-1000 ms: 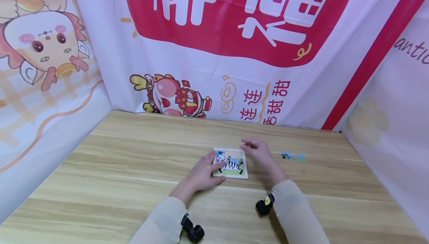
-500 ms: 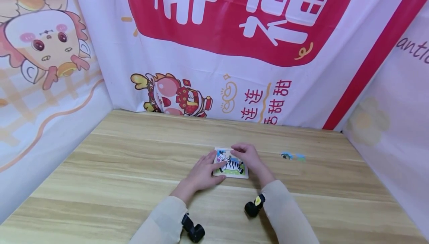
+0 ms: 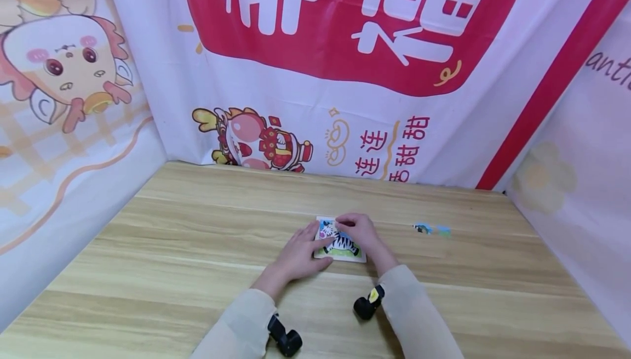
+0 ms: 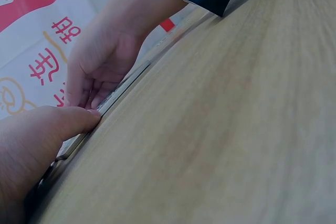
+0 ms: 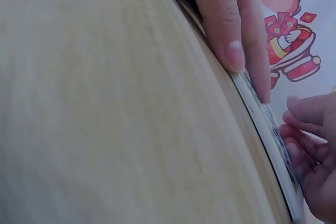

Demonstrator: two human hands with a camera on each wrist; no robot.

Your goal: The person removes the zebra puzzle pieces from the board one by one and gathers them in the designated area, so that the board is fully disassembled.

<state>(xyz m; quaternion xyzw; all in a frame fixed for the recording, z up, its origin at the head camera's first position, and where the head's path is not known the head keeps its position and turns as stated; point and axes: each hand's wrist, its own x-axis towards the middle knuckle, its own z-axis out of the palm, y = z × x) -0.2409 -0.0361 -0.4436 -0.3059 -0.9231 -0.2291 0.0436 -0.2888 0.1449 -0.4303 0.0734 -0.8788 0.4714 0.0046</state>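
Observation:
A small square zebra puzzle (image 3: 340,245) with a pale frame lies on the table in the head view. My left hand (image 3: 299,255) steadies it from the left with extended fingers, the thumb at the near edge and one finger reaching over the zebra. In the right wrist view the left thumb (image 5: 234,56) presses at the frame's edge. My right hand (image 3: 363,234) is over the far side of the puzzle with thumb and fingers drawn together, pinching a puzzle piece largely hidden by them. In the left wrist view the right fingers (image 4: 97,92) are curled down onto the board.
Two loose puzzle pieces lie right of the puzzle, a dark-and-blue piece (image 3: 422,228) and a blue-green piece (image 3: 443,231). The wooden table (image 3: 197,227) ends at a printed cloth (image 3: 291,96) behind, with more cloth at both sides.
My right hand has moved left from the puzzle's far right corner to over its upper middle, its fingers lowering onto the board. The left hand has stayed in place.

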